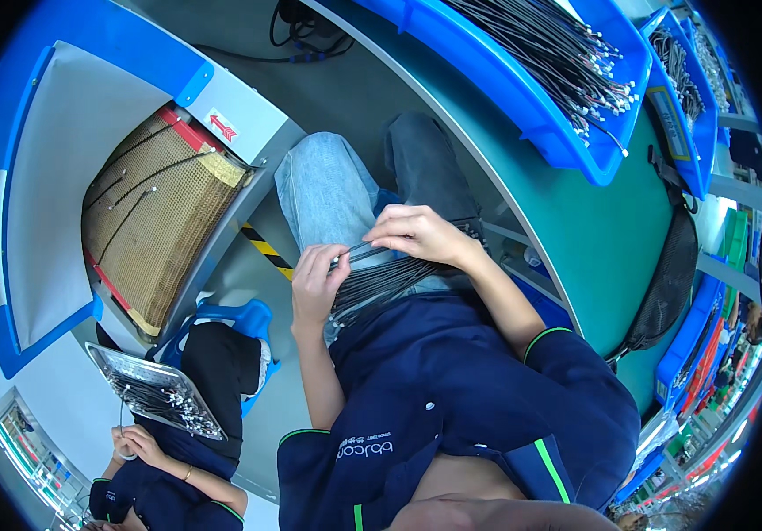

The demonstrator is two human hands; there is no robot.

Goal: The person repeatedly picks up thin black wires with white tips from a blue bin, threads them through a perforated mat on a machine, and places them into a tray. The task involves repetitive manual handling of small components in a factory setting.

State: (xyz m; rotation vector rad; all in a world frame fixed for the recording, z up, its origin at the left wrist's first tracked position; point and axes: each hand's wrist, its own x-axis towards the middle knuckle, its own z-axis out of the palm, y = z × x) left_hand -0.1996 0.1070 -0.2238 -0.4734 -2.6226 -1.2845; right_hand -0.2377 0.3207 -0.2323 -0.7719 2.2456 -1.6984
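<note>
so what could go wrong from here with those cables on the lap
The bundle of black cables lies across the legs, so it might slide off if they shift.
The left hand and right hand are both at a thin cable, so a tug could perhaps drag others along.
In the blue bin, cable ends crowd toward the rim and could snag.
</note>
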